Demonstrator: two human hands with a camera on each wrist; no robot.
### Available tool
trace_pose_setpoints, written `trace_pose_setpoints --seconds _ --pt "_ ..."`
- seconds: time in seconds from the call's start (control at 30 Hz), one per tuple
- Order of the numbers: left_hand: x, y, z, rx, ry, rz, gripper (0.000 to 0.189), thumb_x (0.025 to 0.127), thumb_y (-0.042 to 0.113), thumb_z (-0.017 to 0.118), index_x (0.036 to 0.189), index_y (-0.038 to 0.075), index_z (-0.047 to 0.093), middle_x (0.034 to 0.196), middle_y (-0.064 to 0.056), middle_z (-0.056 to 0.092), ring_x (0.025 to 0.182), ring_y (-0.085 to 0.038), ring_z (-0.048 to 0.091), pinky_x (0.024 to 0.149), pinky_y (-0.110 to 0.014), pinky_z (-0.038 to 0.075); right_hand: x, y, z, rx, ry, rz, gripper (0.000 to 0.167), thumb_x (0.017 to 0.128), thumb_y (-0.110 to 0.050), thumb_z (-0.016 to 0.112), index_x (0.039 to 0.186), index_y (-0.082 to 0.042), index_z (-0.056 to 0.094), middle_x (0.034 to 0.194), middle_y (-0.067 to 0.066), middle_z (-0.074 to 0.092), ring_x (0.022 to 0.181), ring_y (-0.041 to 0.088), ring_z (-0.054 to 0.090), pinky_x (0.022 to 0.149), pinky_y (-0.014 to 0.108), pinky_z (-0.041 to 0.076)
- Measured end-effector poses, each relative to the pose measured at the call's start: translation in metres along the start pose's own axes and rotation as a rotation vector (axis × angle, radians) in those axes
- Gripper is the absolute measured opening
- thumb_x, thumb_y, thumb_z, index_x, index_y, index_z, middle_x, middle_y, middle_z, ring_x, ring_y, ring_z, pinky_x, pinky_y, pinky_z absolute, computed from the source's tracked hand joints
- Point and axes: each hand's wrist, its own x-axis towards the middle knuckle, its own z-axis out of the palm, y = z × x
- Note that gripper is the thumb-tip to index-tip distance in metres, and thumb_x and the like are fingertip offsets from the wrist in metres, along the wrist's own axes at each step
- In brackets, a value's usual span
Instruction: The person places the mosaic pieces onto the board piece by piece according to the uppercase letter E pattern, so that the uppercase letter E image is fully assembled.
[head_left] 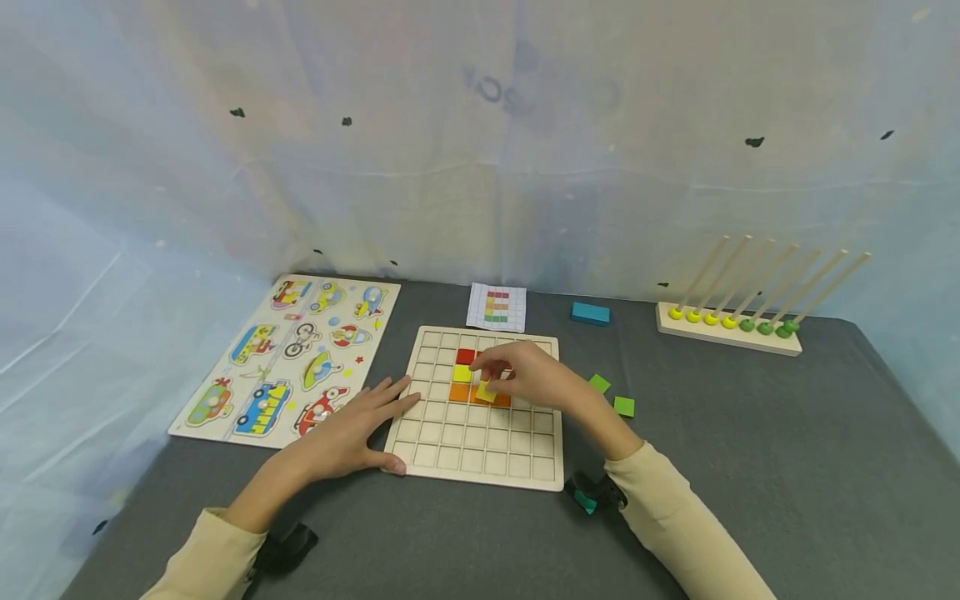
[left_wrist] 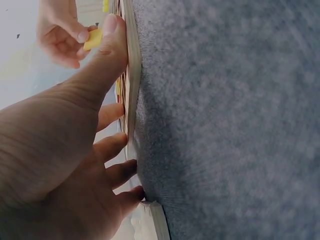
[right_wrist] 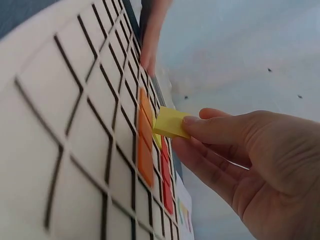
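Observation:
A pale wooden grid board (head_left: 483, 463) lies on the dark table. On it are red tiles (head_left: 466, 357) in one row, a yellow tile (head_left: 462, 373) below them, and a row of orange tiles (head_left: 459, 392) nearer the person. Between thumb and fingers, my right hand (head_left: 536, 377) pinches another yellow square tile (right_wrist: 171, 122), tilted just above the orange row. My left hand (head_left: 352, 429) rests along the board's left edge with its fingers spread and thumb at the near left corner. Part of the red row is hidden behind the right hand.
A vehicle puzzle board (head_left: 285, 367) lies left. Behind the grid are a printed pattern card (head_left: 497, 307) and a blue block (head_left: 590, 313). Green tiles (head_left: 624, 407) lie right, a teal piece (head_left: 585, 502) beneath the right wrist. A bead rack (head_left: 727, 335) with upright pegs stands far right.

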Motion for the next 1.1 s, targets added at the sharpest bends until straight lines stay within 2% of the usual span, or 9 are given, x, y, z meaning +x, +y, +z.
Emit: trace_pose_setpoints --seconds 0.27,0.43,0.7,0.9,1.1 --pt "0.001 -0.001 0.0 -0.002 0.011 0.004 0.098 0.076 0.063 0.07 0.153 0.014 0.035 0.162 -0.014 0.019 0.146 -0.045 0.014 0.112 -0.065 0.018 0.017 -0.017 0.022 -0.02 -0.07 -0.013 0.029 0.09 -0.002 0.07 0.119 -0.002 0.068 0.099 0.003 0.069 0.088 0.011 0.061 0.078 0.023 0.052" --pt "0.001 -0.001 0.0 0.007 0.015 -0.006 0.098 0.076 0.064 0.069 0.153 0.015 0.036 0.162 -0.013 0.02 0.146 -0.045 0.014 0.112 -0.065 0.019 0.026 -0.022 0.032 -0.045 -0.058 -0.005 0.027 0.089 -0.002 0.07 0.117 -0.003 0.069 0.094 0.002 0.068 0.083 0.011 0.059 0.076 0.023 0.051" --pt "0.0 -0.001 0.002 -0.002 0.009 -0.022 0.099 0.074 0.064 0.071 0.154 0.017 0.035 0.162 -0.011 0.019 0.147 -0.043 0.013 0.113 -0.065 0.018 0.024 -0.022 0.043 -0.079 -0.041 0.02 0.023 0.09 -0.002 0.069 0.112 -0.005 0.072 0.091 0.003 0.069 0.08 0.012 0.061 0.073 0.023 0.051" --pt "0.001 -0.002 0.002 -0.007 0.004 -0.03 0.101 0.074 0.068 0.068 0.154 0.017 0.035 0.163 -0.01 0.018 0.147 -0.042 0.012 0.113 -0.064 0.018 0.02 -0.022 0.043 -0.085 -0.036 0.025 0.023 0.09 -0.003 0.069 0.112 -0.006 0.072 0.098 0.003 0.07 0.084 0.011 0.061 0.077 0.023 0.051" --pt "0.002 -0.002 0.002 -0.006 0.0 -0.021 0.102 0.073 0.068 0.068 0.154 0.016 0.035 0.163 -0.011 0.018 0.147 -0.042 0.012 0.114 -0.064 0.017 0.005 -0.019 0.025 -0.063 0.001 0.034 0.025 0.091 -0.006 0.069 0.117 -0.006 0.07 0.106 0.003 0.07 0.093 0.014 0.062 0.082 0.03 0.053"
